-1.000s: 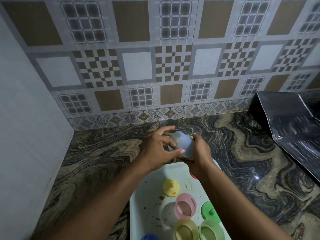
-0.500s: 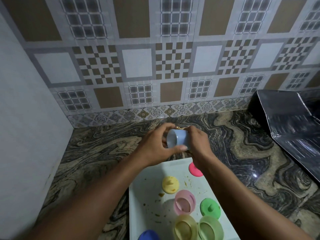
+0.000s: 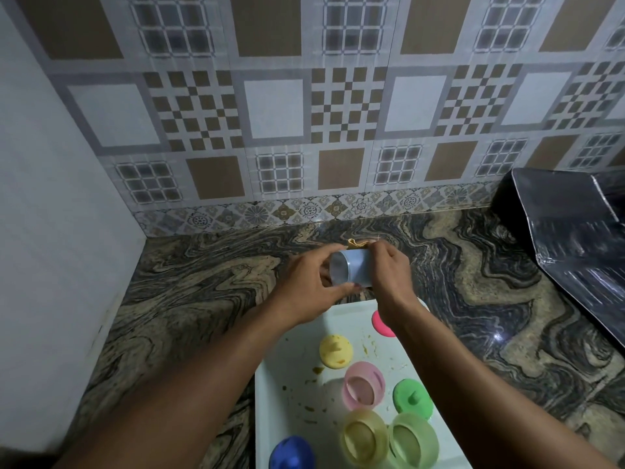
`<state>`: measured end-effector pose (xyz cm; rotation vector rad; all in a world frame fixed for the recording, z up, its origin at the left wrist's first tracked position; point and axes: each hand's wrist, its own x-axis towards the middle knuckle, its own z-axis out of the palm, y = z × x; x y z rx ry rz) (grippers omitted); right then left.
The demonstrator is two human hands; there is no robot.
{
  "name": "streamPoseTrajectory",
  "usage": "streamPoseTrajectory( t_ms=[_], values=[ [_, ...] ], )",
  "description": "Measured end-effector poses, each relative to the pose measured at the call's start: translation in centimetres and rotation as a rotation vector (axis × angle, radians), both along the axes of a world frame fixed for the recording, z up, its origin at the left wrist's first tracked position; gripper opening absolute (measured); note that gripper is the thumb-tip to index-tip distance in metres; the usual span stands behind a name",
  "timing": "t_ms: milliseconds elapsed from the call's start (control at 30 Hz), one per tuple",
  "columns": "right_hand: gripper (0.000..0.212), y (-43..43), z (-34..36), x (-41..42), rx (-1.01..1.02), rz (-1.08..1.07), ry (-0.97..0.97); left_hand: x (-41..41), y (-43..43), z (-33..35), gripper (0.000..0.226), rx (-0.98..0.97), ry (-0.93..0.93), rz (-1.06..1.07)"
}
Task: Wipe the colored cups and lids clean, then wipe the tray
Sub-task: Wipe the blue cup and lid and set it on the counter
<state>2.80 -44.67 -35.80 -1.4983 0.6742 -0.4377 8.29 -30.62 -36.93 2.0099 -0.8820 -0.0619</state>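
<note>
While the left hand (image 3: 306, 289) grips the cup (image 3: 355, 267), the right hand (image 3: 389, 275), pinching the cloth (image 3: 356, 244), should rub all round.

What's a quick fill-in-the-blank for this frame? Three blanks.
The cup gripped by the left hand is ___. The right hand holds a cloth against that ___. The tray carries ___ other cups.
Missing: blue; cup; three.
</note>
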Motion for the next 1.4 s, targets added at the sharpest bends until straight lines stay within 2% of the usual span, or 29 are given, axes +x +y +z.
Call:
streamPoseTrajectory(
  t_ms=[67, 100, 133, 167, 233, 267, 300, 433, 467, 567, 600, 733, 767, 800, 867, 933, 1000, 1067, 1100, 1133, 1200, 1267, 1333, 1400],
  values=[
    [0.027, 0.1, -0.3, 0.2, -0.003, 0.003, 0.0, 0.2, 0.3, -0.5, 0.07, 0.094, -0.335, -0.073],
    [0.027, 0.2, -0.3, 0.2, -0.003, 0.004, 0.004, 0.5, 0.5, -0.7, 0.072, 0.13, -0.429, -0.103],
    [0.027, 0.2, -0.3, 0.2, -0.006, 0.001, 0.013, 0.7, 0.6, -0.9, 0.075, 0.146, -0.427, -0.11],
    [0.027, 0.2, -0.3, 0.3, -0.007, -0.003, 0.019, 0.8, 0.7, -1.1, 0.079, 0.153, -0.345, -0.089],
    [0.028, 0.2, -0.5, 0.3, 0.003, -0.012, 0.02, 0.6, 0.6, -1.0, 0.086, 0.08, -0.012, -0.016],
    [0.027, 0.3, -0.6, 0.4, 0.009, -0.012, 0.017, 0.5, 0.5, -1.2, 0.084, 0.031, 0.076, 0.001],
    [0.027, 0.4, -0.7, 0.4, 0.013, -0.01, 0.017, 0.5, 0.4, -1.3, 0.081, 0.013, 0.065, 0.007],
    [0.026, 0.4, -0.7, 0.7, 0.036, -0.015, 0.038, 0.6, 0.6, -1.5, 0.073, 0.127, -0.363, -0.069],
    [0.027, 0.3, -0.6, 0.7, 0.036, -0.015, 0.048, 0.8, 0.7, -1.6, 0.075, 0.132, -0.351, -0.061],
    [0.03, 0.3, -0.7, 0.8, 0.047, -0.008, 0.046, 0.5, 0.5, -1.2, 0.078, 0.041, 0.028, 0.005],
    [0.029, 0.4, -0.7, 0.8, 0.049, -0.01, 0.044, 0.5, 0.4, -1.3, 0.076, -0.002, 0.077, 0.008],
    [0.024, 0.6, -0.6, 1.0, 0.041, -0.037, 0.055, 0.7, 0.6, -1.9, 0.073, 0.106, -0.312, -0.091],
    [0.023, 0.5, -0.6, 0.9, 0.035, -0.034, 0.058, 0.9, 0.9, -1.8, 0.077, 0.128, -0.341, -0.099],
    [0.024, 0.4, -0.6, 0.9, 0.028, -0.036, 0.058, 0.9, 0.9, -1.8, 0.083, 0.142, -0.304, -0.088],
    [0.026, 0.3, -0.7, 0.9, 0.021, -0.044, 0.061, 0.4, 0.7, -1.5, 0.089, 0.096, -0.051, -0.021],
    [0.027, 0.6, -0.6, 0.8, 0.021, -0.034, 0.056, 0.0, 0.3, -1.7, 0.074, -0.03, 0.11, 0.038],
    [0.027, 0.8, -0.8, 0.8, 0.019, -0.032, 0.061, -0.2, 0.4, -1.8, 0.068, -0.001, -0.044, 0.036],
    [0.025, 0.7, -0.7, 0.7, 0.034, -0.034, 0.056, 0.0, 0.7, -1.9, 0.072, 0.083, -0.289, -0.047],
    [0.024, 0.6, -0.6, 0.7, 0.042, -0.031, 0.053, 0.1, 0.9, -1.9, 0.076, 0.093, -0.32, -0.057],
    [0.025, 0.5, -0.6, 0.8, 0.045, -0.028, 0.052, 0.1, 1.0, -1.8, 0.084, 0.099, -0.269, -0.038],
    [0.028, 0.6, -0.5, 0.7, 0.04, -0.011, 0.045, -0.2, 0.7, -1.5, 0.094, 0.009, 0.059, 0.056],
    [0.032, 0.9, -0.5, 0.7, 0.02, 0.003, 0.043, 0.0, 0.5, -1.8, 0.073, -0.099, 0.188, 0.117],
    [0.03, 1.1, -0.8, 0.6, 0.008, -0.014, 0.061, -0.1, 0.7, -1.8, 0.056, -0.038, 0.022, 0.112],
    [0.028, 1.1, -0.9, 0.8, 0.033, -0.025, 0.068, -0.2, 1.0, -2.0, 0.061, 0.033, -0.222, -0.003]
  ],
)
